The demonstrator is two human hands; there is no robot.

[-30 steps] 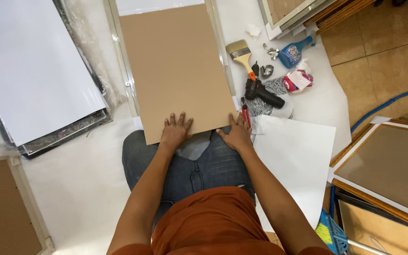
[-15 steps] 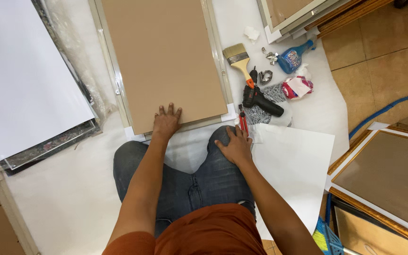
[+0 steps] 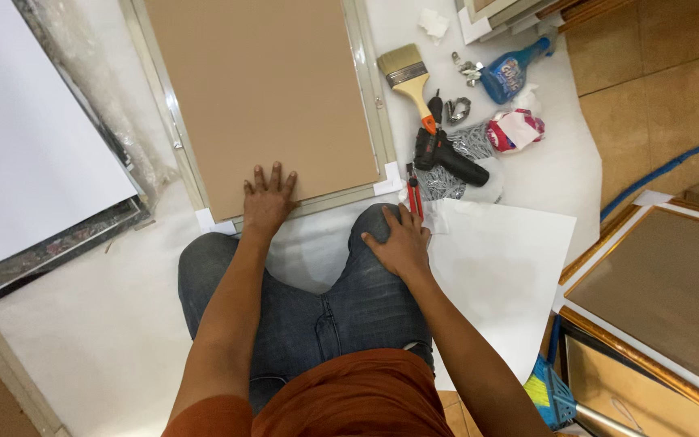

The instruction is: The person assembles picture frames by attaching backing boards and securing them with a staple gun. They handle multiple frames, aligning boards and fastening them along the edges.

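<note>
Head view: brown backing board point(image 3: 264, 97) lying flat on the floor inside a pale metal frame point(image 3: 366, 97), just ahead of the knees. Left hand point(image 3: 267, 202) pressed on its near edge, fingers spread flat, gripping nothing. Right hand point(image 3: 400, 241) resting open on the right knee, beside a red-handled cutter point(image 3: 413, 197). Looks thin, stiff and light, likely to flex and dent at corners; best lifted by opposite long edges. Far end cut off by the picture's top; whatever sits beneath the board hidden.
</note>
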